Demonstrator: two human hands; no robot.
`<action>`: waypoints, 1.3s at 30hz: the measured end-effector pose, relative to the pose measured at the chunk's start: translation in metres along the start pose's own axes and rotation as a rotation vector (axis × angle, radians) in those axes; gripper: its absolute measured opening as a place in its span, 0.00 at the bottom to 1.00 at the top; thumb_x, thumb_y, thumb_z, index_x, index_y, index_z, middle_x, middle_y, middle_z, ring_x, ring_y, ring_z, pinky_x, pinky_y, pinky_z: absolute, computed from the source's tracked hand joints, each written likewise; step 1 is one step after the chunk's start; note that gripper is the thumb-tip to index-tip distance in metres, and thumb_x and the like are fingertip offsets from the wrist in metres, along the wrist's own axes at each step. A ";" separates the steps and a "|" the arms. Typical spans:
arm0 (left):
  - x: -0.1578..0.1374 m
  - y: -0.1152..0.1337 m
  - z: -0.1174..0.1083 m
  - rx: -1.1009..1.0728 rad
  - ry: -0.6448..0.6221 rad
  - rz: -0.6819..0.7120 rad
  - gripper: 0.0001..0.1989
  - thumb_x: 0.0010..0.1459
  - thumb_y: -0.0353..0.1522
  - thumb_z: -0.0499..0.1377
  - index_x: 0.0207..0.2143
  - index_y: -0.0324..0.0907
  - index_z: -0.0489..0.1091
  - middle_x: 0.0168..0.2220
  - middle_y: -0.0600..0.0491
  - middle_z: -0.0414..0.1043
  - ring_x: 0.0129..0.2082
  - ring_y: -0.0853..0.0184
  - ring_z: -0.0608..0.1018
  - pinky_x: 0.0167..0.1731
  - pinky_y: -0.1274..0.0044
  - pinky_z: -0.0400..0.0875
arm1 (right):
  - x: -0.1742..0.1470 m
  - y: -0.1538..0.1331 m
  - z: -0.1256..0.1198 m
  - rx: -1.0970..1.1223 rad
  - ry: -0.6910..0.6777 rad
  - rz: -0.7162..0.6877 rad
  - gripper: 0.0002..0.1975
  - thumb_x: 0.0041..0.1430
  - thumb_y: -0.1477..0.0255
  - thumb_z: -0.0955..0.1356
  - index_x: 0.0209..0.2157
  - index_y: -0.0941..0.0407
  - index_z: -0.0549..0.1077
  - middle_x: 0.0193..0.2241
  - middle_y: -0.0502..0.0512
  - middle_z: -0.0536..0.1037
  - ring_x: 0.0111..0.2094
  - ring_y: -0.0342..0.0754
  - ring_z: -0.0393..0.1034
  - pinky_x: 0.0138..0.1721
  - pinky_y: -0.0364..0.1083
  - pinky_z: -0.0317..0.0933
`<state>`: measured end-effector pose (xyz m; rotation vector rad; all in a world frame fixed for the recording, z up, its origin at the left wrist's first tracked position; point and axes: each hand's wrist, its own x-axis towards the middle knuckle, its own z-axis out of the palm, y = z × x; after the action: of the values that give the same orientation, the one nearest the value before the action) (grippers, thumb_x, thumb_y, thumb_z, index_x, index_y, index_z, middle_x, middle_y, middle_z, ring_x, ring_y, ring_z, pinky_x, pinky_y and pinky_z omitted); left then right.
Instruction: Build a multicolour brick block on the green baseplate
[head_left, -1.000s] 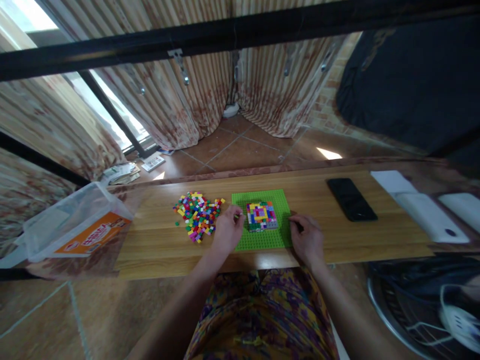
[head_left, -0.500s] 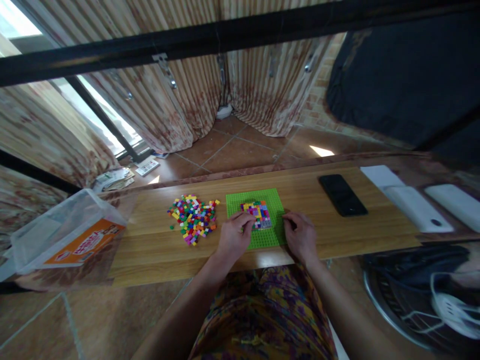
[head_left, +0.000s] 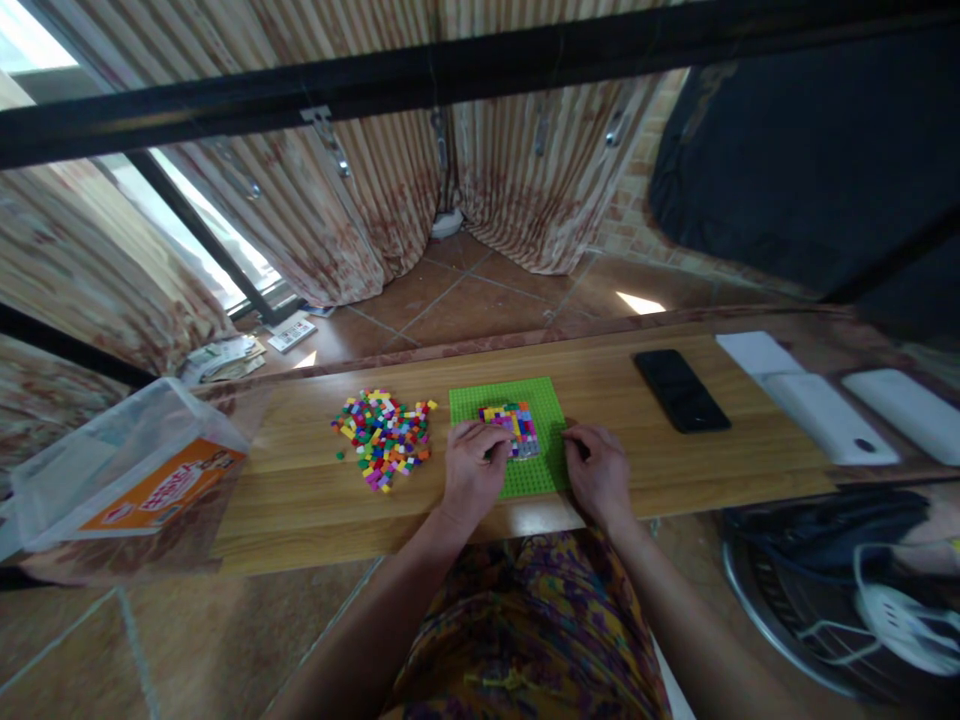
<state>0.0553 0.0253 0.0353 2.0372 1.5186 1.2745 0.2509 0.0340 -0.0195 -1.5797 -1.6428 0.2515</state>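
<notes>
A clear plastic box (head_left: 206,400) with an orange label stands past the left edge of the bench (head_left: 300,535). Inside that edge, on the left half of the bench, is a heap of small loose bricks (head_left: 386,435), with one green brick (head_left: 340,456) lying apart on its left.

The left hand (head_left: 498,450) comes next. A second ago it was at the left side of the patch of joined bricks (head_left: 521,416); it has since moved in over the patch's near-left part, hiding it. That puts the work, as I judge it, at the patch rather than the heap. Thumb and forefinger look close together; whether a brick is between them I cannot tell.

The patch sits on a green baseplate (head_left: 536,483) midway along the bench. The right hand (head_left: 568,434) has stayed, curled, at the plate's right edge; I cannot tell if it grips it. Further right, a black phone (head_left: 681,390) lies toward the bench's far right corner.
</notes>
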 end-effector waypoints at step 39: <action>-0.013 -0.004 -0.003 0.161 -0.009 0.014 0.05 0.59 0.28 0.60 0.38 0.44 0.73 0.40 0.51 0.76 0.43 0.64 0.74 0.48 0.69 0.64 | 0.000 -0.001 -0.001 0.015 -0.013 0.015 0.11 0.58 0.71 0.62 0.33 0.56 0.76 0.35 0.59 0.79 0.39 0.53 0.70 0.45 0.53 0.63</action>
<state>0.0503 0.0146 0.0283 2.1525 1.6544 1.1810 0.2505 0.0332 -0.0184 -1.5828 -1.6360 0.2822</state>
